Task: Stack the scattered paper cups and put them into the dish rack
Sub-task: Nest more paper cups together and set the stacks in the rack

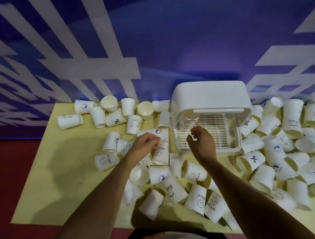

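Barely started, I'd say. My left hand (146, 143) hangs over the cups mid-table, fingers curled in narrow, touching or about to touch an upright HELLO cup (161, 153); can't tell if I've actually got hold of it. My right hand (201, 140) is up at the front-left corner of the dish rack (210, 119), fingers pinched close w/ nothing clearly in them. The rack sits toward the far edge of the table (60, 169), lid flipped up, slatted tray showing mostly bare. There's something clear and cup-shaped in its back-left corner, maybe a plastic cup, but the view's too blurry to be sure. No paper cups in there that I can see. What's left is approx. everything: loose cups lie along the far edge, in a heap near the front edge, and in a bigger pile (281, 152) right of the rack, mostly tipped on their sides, none nested yet.
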